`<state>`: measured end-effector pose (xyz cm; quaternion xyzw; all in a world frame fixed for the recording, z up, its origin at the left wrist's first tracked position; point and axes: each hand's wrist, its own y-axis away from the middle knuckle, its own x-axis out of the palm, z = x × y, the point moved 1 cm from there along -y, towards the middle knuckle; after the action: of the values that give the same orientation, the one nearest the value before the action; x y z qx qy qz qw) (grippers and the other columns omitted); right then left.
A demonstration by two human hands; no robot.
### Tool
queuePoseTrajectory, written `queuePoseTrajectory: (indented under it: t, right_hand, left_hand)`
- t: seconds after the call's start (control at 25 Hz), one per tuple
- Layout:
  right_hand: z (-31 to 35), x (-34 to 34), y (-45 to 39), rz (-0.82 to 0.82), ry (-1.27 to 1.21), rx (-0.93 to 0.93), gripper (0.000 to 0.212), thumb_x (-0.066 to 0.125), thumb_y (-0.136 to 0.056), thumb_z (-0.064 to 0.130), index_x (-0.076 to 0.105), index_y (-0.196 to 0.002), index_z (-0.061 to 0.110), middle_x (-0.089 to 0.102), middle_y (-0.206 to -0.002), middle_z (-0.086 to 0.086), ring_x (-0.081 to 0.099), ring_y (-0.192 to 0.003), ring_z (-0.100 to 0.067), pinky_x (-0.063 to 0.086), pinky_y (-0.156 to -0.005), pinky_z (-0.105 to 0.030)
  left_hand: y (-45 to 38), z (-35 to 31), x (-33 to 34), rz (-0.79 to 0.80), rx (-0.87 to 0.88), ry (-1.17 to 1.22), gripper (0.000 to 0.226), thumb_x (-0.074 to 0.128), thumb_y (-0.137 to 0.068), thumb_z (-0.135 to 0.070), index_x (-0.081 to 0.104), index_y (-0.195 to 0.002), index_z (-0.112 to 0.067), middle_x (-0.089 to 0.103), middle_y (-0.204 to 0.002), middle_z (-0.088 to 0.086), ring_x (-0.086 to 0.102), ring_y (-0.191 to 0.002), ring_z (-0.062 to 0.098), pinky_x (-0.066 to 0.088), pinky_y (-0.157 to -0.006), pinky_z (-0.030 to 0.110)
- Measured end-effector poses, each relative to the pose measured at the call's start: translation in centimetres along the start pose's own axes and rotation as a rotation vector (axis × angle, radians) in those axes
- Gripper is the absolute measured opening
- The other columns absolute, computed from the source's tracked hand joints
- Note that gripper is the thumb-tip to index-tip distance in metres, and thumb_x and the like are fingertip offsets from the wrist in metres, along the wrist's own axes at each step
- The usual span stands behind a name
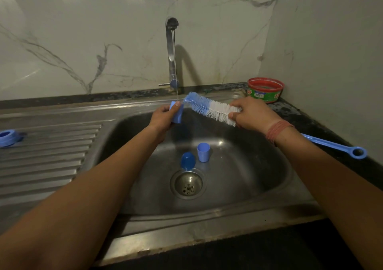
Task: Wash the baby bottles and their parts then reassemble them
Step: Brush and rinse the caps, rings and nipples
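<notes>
Risk first: wet blue bottle part (176,114), pinched only at thumb and fingertips of left hand (163,117), likely to slip into sink (259,172) if bottle brush (209,108) pushes hard against it. Splash likely too, with thin stream from tap (171,47) landing right where bristle tip meets the part. Small blue cup (203,152) and blue dome cap (188,161) sitting just beside drain (188,184); could be knocked or roll onto it by a dropped piece. Blue ring (8,138) well apart on drainboard at left, red tub (265,89) on bench corner. Left hand closed around the part, forearm stretched forward over the basin. Right hand (248,115) clenched on the brush at base of its white bristles, wrist bent inward, handle trailing back over the bench.
</notes>
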<state>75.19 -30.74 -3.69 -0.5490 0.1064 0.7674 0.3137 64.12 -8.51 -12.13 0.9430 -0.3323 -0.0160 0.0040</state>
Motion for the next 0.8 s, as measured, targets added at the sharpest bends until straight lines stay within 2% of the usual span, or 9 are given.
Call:
queuePoseTrajectory:
  t: [0.12, 0.2, 0.28, 0.4, 0.48, 0.56, 0.68, 0.8]
  right_hand:
    - [-0.1, 0.0, 0.0, 0.003, 0.002, -0.001, 0.034, 0.057, -0.092, 0.021, 0.063, -0.126, 0.024, 0.067, -0.111, -0.011, 0.061, -0.097, -0.028, 0.048, -0.083, -0.033]
    - [0.0, 0.0, -0.1, 0.000, 0.007, -0.003, 0.035, 0.057, -0.092, 0.021, 0.062, -0.127, 0.024, 0.066, -0.115, -0.011, 0.061, -0.103, -0.030, 0.046, -0.084, -0.033]
    - [0.0, 0.1, 0.0, 0.001, 0.011, -0.003, 0.035, 0.057, -0.093, 0.021, 0.061, -0.128, 0.023, 0.065, -0.118, -0.011, 0.060, -0.106, -0.030, 0.046, -0.086, -0.033]
    - [0.0, 0.0, 0.0, 0.001, 0.013, -0.003, 0.036, 0.057, -0.093, 0.021, 0.061, -0.128, 0.023, 0.065, -0.119, -0.012, 0.060, -0.106, -0.030, 0.049, -0.089, -0.037]
    - [0.0, 0.0, 0.0, -0.004, 0.020, -0.007, 0.035, 0.057, -0.093, 0.021, 0.062, -0.127, 0.023, 0.065, -0.119, -0.012, 0.059, -0.106, -0.031, 0.048, -0.089, -0.036]
    - [0.0, -0.1, 0.0, -0.008, 0.022, -0.008, 0.035, 0.057, -0.093, 0.021, 0.062, -0.127, 0.023, 0.065, -0.119, -0.012, 0.059, -0.107, -0.031, 0.047, -0.088, -0.035]
    - [0.0, -0.1, 0.0, -0.003, 0.023, -0.002, 0.036, 0.056, -0.093, 0.022, 0.060, -0.129, 0.023, 0.064, -0.121, -0.012, 0.059, -0.108, -0.030, 0.047, -0.089, -0.035]
    - [0.0, -0.1, 0.0, -0.004, 0.022, 0.002, 0.036, 0.057, -0.093, 0.023, 0.060, -0.130, 0.023, 0.064, -0.121, -0.011, 0.059, -0.108, -0.030, 0.046, -0.089, -0.034]
  left_hand:
    - [-0.4, 0.5, -0.3, 0.058, 0.011, -0.060, 0.050, 0.068, -0.091, -0.011, 0.052, -0.137, -0.009, 0.059, -0.129, 0.013, 0.060, -0.113, 0.025, 0.054, -0.085, 0.029]
    - [-0.5, 0.6, -0.2, 0.034, 0.021, -0.081, 0.052, 0.066, -0.089, -0.001, 0.051, -0.139, -0.006, 0.057, -0.130, 0.013, 0.058, -0.116, 0.026, 0.053, -0.089, 0.031]
    - [-0.3, 0.4, 0.0, 0.001, 0.043, -0.061, 0.045, 0.064, -0.093, -0.006, 0.053, -0.136, -0.004, 0.059, -0.125, 0.015, 0.058, -0.109, 0.024, 0.051, -0.092, 0.033]
    - [-0.2, 0.1, -0.1, -0.044, 0.059, -0.020, 0.039, 0.058, -0.099, -0.024, 0.055, -0.134, -0.005, 0.061, -0.120, 0.016, 0.059, -0.099, 0.022, 0.052, -0.079, 0.028]
    - [0.1, -0.1, -0.1, -0.046, 0.052, 0.015, 0.038, 0.055, -0.101, -0.025, 0.050, -0.134, -0.007, 0.059, -0.115, 0.011, 0.060, -0.096, 0.019, 0.053, -0.074, 0.025]
    - [0.2, -0.3, -0.1, -0.028, 0.029, 0.090, 0.040, 0.058, -0.099, -0.020, 0.045, -0.135, -0.009, 0.057, -0.119, 0.012, 0.062, -0.099, 0.021, 0.056, -0.082, 0.031]
    - [0.3, -0.4, -0.1, 0.014, 0.079, 0.029, 0.048, 0.063, -0.095, -0.012, 0.043, -0.139, -0.013, 0.055, -0.130, 0.010, 0.060, -0.113, 0.025, 0.055, -0.092, 0.040]
    - [0.6, -0.6, 0.2, -0.005, 0.110, -0.010, 0.045, 0.060, -0.098, -0.020, 0.046, -0.140, -0.011, 0.058, -0.126, 0.010, 0.060, -0.110, 0.024, 0.054, -0.094, 0.040]
